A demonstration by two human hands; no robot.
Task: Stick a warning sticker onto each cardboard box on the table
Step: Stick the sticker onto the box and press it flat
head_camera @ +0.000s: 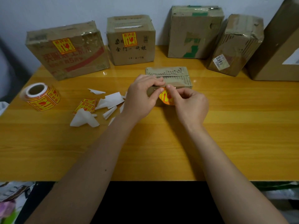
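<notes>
A small flat cardboard box (171, 75) lies at the table's middle. A yellow and red warning sticker (165, 98) hangs curled against its front face. My left hand (140, 97) grips the box's front left corner, thumb touching the sticker's top edge. My right hand (189, 102) pinches the sticker's top right part between thumb and forefinger. Two boxes at the back left, a wide one (68, 50) and a squarer one (131, 41), each carry a warning sticker. Boxes at the back right, a tall one (194, 33) and a narrow one (234, 46), show none.
A roll of warning stickers (40, 96) stands at the left. Loose stickers (85, 105) and torn white backing scraps (103, 105) lie left of my hands. A large brown box (278, 46) stands at the far right. The yellow wooden table (161, 151) ends close to me.
</notes>
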